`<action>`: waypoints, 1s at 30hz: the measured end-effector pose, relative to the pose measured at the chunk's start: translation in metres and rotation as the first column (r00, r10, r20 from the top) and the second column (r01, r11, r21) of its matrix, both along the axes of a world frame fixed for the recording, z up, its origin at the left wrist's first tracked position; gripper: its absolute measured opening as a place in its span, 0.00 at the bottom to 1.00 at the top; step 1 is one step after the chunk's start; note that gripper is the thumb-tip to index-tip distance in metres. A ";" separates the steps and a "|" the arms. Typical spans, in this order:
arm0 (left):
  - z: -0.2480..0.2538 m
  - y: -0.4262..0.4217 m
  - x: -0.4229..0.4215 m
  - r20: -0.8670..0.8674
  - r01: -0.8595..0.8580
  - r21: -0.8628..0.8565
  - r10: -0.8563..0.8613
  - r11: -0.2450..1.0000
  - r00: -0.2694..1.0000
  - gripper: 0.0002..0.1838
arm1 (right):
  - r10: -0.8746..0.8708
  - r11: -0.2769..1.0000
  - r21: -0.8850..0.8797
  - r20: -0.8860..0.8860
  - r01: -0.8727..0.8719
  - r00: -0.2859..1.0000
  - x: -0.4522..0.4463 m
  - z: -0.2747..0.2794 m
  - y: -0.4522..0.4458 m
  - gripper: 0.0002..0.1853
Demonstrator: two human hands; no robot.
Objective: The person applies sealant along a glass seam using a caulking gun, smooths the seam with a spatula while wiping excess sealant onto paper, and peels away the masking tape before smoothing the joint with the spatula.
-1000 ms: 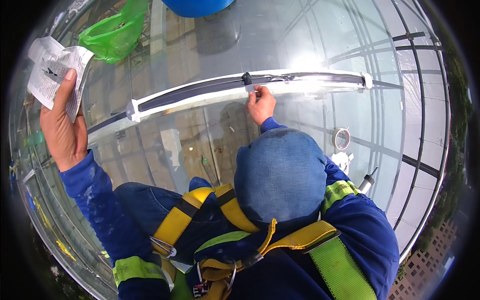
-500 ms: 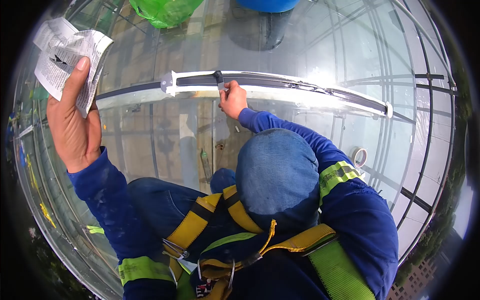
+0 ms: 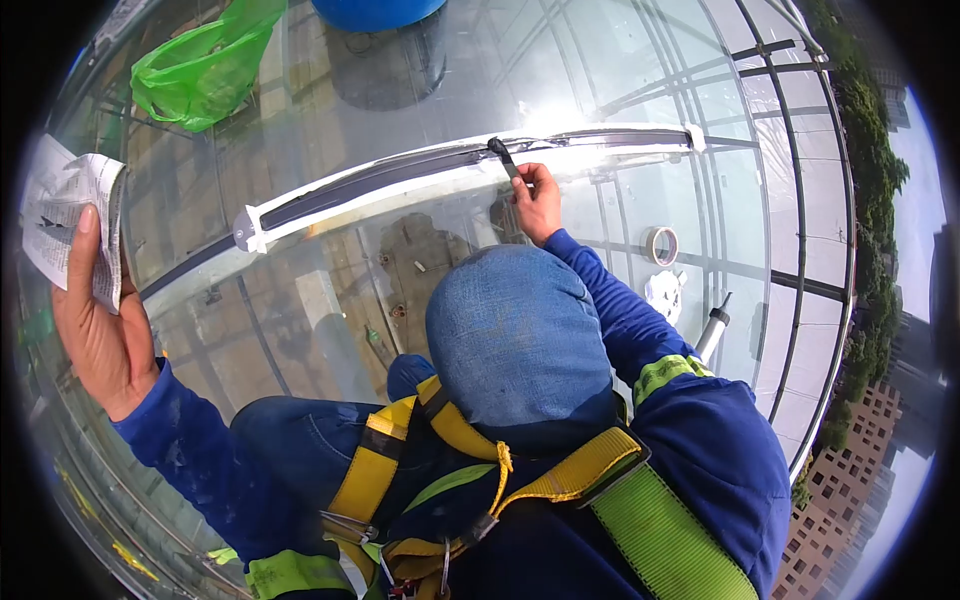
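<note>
My left hand holds a folded sheet of printed paper with a dark smear on it, thumb pressed on the near face, off to the left. My right hand pinches a thin, dark scraper whose tip carries a black lump of what looks like sealant. That tip rests on a long black joint between glass panels. Strips of white masking tape border the joint on both sides. Part of the joint near the tool is washed out by glare.
A green plastic bag and a blue bucket stand beyond the joint. To the right lie a tape roll, crumpled white material and a nozzled tube. My bent knee is close to the joint. A roof edge borders the right.
My right hand has drawn the scraper rightward along the joint. The view has shifted, bringing the nozzled tube into sight. My left hand still grips the paper.
</note>
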State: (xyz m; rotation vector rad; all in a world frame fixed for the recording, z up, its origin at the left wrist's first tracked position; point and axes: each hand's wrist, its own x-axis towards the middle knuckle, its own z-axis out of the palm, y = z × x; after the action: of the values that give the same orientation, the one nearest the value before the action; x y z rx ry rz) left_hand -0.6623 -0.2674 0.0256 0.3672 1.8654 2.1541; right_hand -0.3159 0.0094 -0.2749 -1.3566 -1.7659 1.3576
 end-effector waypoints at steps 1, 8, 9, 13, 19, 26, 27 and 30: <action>0.001 0.003 0.001 -0.016 0.002 -0.014 -0.002 1.000 1.000 0.20 | -0.082 0.968 0.248 0.191 0.033 0.978 0.015 -0.001 0.012 0.07; 0.003 0.009 0.004 -0.035 0.040 -0.041 -0.041 0.998 0.999 0.20 | -0.205 0.907 0.421 0.427 0.007 0.880 0.043 -0.002 0.036 0.16; 0.004 0.008 0.004 -0.029 0.037 -0.042 -0.038 0.998 0.999 0.20 | -0.252 0.885 0.466 0.440 0.021 0.862 0.044 -0.004 0.038 0.17; 0.005 0.002 0.001 0.006 0.034 -0.030 -0.034 0.999 0.999 0.19 | -0.341 0.880 0.468 0.507 0.079 0.791 0.058 -0.010 0.054 0.18; 0.005 0.004 0.003 -0.018 0.042 -0.051 -0.043 0.998 0.999 0.18 | -0.264 0.913 0.408 0.564 0.013 0.782 0.062 -0.010 0.068 0.18; 0.010 0.009 0.008 0.006 0.058 -0.053 -0.058 0.997 0.998 0.18 | -0.227 0.929 0.370 0.564 0.003 0.794 0.039 -0.005 0.049 0.17; 0.009 0.008 0.007 -0.012 0.051 -0.068 -0.052 0.996 0.999 0.18 | -0.218 0.929 0.369 0.561 -0.006 0.798 0.036 -0.004 0.046 0.17; 0.008 0.005 0.004 -0.037 0.042 -0.101 -0.046 0.994 0.998 0.18 | -0.162 0.932 0.356 0.578 -0.069 0.800 0.023 0.006 0.032 0.17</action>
State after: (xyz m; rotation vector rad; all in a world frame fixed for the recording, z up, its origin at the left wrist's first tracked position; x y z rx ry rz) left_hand -0.6579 -0.2623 0.0339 0.4274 1.9589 2.0296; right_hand -0.2925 0.0412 -0.2689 -1.7114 -2.2216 0.5277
